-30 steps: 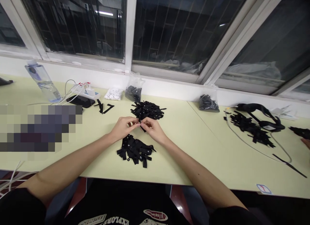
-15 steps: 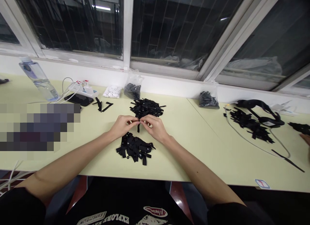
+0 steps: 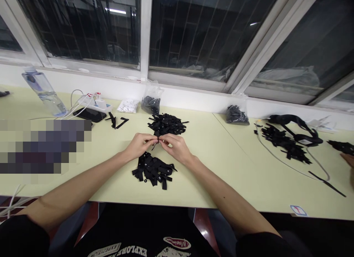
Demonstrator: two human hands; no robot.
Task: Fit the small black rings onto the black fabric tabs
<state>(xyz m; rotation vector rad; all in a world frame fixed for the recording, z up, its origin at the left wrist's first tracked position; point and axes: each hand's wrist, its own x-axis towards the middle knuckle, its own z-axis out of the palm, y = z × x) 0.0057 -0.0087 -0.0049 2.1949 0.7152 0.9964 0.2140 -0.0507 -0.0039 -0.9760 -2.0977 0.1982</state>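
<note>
Fingertips of my left hand [image 3: 142,143] and my right hand [image 3: 174,144] meet over the table, both closed in a pinch on one narrow black fabric strip [image 3: 154,146]. Most of the strip is hidden by the fingers; a thin end sticks out below them. Just behind my hands lies a heap of black strips [image 3: 168,123]. Closer to me is a second pile of black strips [image 3: 153,170], some bearing a white "M". A small black ring [image 3: 145,180] rests at that pile's near edge.
Along the wall stand a water bottle [image 3: 45,93], a phone [image 3: 90,114], a white packet [image 3: 128,106] and bags of black pieces [image 3: 151,104] [image 3: 237,114]. To the right are more black strips [image 3: 286,142], a black headset [image 3: 297,129] and a cable. Another person's hand shows at the right edge.
The strip's hanging end has turned from straight down to a slant toward the lower left and looks thinner. My hands stay pinched together in nearly the same place.
</note>
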